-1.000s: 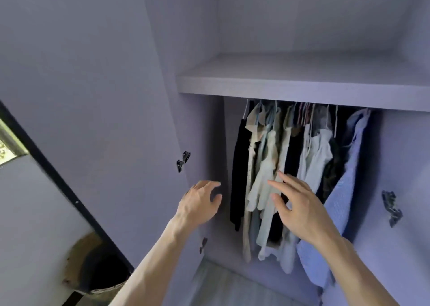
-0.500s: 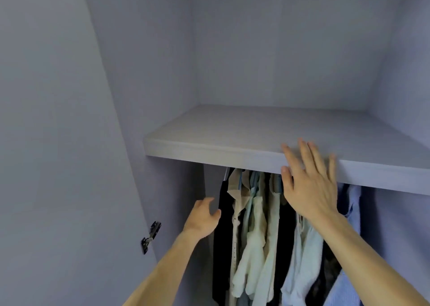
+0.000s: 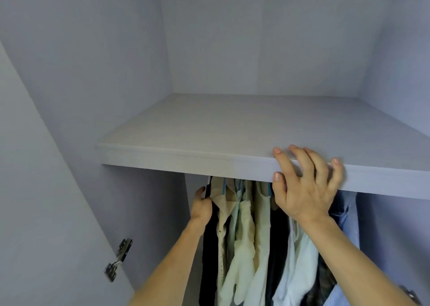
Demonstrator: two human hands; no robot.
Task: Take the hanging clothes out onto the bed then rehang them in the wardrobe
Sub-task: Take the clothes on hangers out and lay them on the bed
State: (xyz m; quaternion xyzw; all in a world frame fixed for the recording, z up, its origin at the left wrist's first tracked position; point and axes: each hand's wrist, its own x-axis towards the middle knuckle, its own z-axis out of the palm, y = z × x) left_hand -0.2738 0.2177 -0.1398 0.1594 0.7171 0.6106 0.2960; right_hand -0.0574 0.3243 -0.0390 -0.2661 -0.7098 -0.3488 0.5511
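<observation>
Right hand point(image 3: 304, 189) hooked over shelf point(image 3: 186, 156) edge, bracing. Left hand point(image 3: 202, 206) against black garment point(image 3: 208, 247), fingers hidden; grasp unconfirmed. Advise: lift straight up before drawing outward, sparing neighbouring clothes point(image 3: 242, 235).

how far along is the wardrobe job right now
Barely started. Done: only the wardrobe is open; the clothes hang packed under the shelf. In hand: the left hand is at the black garment at the row's left end, grip hidden; the right hand holds the shelf edge. Left: moving everything to the bed, then rehanging.
</observation>
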